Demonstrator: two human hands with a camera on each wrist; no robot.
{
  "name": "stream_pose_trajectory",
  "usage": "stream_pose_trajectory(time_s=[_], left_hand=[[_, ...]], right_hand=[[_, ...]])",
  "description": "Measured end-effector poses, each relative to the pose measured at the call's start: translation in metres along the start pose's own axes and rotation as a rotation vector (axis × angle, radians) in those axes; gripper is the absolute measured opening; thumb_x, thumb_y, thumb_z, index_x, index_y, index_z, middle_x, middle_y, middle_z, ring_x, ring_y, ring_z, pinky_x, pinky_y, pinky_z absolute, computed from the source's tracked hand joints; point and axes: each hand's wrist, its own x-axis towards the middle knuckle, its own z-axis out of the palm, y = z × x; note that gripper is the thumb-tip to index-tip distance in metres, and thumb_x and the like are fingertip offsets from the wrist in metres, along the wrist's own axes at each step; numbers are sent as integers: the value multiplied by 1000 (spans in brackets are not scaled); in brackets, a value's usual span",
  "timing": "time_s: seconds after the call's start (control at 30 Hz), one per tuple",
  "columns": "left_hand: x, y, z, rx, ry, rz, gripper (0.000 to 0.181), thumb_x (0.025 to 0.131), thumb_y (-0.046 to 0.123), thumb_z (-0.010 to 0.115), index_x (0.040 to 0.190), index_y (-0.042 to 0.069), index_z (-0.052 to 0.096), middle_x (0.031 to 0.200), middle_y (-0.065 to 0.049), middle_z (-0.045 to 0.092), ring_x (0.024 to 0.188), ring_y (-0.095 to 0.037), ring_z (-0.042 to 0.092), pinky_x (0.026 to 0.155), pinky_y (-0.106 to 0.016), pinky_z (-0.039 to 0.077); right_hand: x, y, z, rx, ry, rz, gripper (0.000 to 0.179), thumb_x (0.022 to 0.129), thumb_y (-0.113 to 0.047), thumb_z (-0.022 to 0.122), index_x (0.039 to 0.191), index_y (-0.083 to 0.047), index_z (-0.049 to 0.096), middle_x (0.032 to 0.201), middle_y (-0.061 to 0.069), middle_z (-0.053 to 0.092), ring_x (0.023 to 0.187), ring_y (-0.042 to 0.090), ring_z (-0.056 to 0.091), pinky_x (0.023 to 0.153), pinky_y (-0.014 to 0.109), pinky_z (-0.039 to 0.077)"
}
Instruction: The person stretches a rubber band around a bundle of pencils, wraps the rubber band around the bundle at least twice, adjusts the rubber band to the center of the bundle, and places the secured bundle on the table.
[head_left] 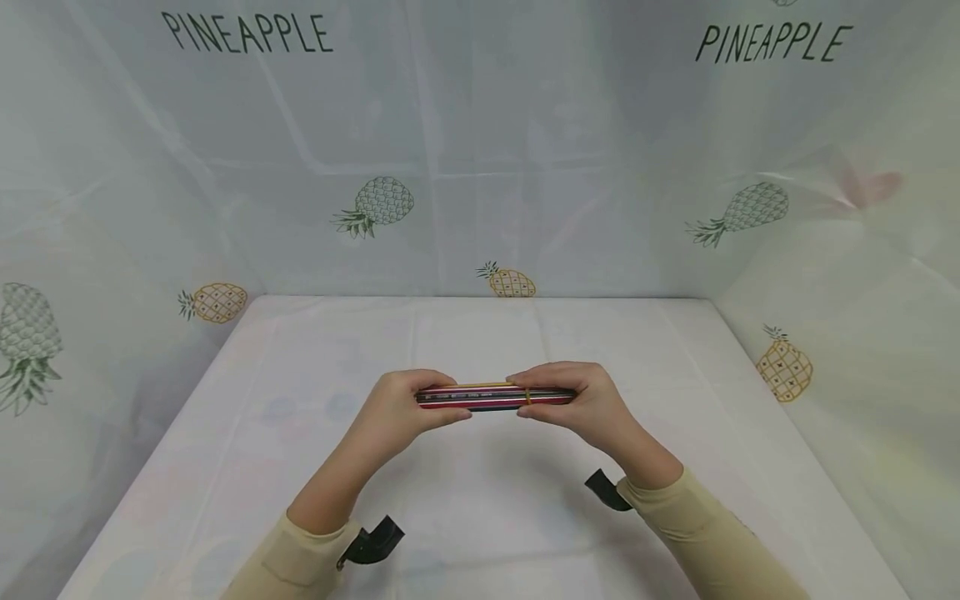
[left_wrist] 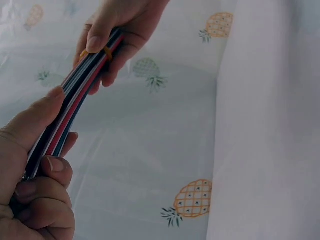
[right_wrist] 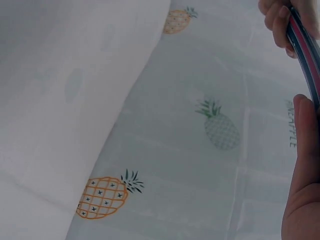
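Observation:
A bundle of striped pencils (head_left: 487,397) in red, black and white lies level across the middle of the head view, held up between both hands. Near its right end a yellow rubber band (head_left: 527,397) runs round it. My left hand (head_left: 399,407) grips the left end, thumb along the near side and fingers over the far side. At the other end my right hand (head_left: 592,402) grips it in the same way, close to the band. The left wrist view shows the curled fingers (left_wrist: 49,200) of the left hand about the pencils (left_wrist: 70,110); their lower end is hidden in that hand.
Below the hands spreads a table with a white cover (head_left: 480,517), shadows falling on it. Pale curtains (head_left: 480,108) printed with pineapples stand along the back and both sides. A black strap (head_left: 375,542) hangs at the left cuff and another black strap (head_left: 606,492) at the right.

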Motion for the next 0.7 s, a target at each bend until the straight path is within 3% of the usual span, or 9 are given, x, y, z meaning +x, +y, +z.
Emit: stream_pose_trajectory(time_s=[0.27, 0.43, 0.7], left_hand=[[-1, -4, 0, 36, -22, -52, 32, 70, 30, 89, 96, 18, 75, 84, 8, 68, 72, -13, 58, 63, -33, 47], [0, -5, -1, 69, -35, -42, 31, 71, 30, 88, 96, 19, 75, 84, 10, 67, 71, -13, 57, 62, -32, 46], [1, -4, 3, 96, -17, -14, 29, 71, 29, 88, 94, 19, 75, 81, 11, 66, 70, -12, 55, 61, -31, 46]], right_hand=[[-4, 6, -5, 1, -88, 27, 44, 77, -2, 81, 119, -7, 68, 117, 5, 66, 99, 20, 65, 77, 31, 54], [-3, 6, -10, -23, -93, -32, 36, 77, 5, 79, 107, -8, 66, 110, 8, 64, 96, 21, 61, 75, 30, 54], [-1, 8, -13, -130, -71, -57, 27, 76, -1, 82, 99, -13, 73, 101, 0, 69, 83, 19, 59, 63, 24, 47]])
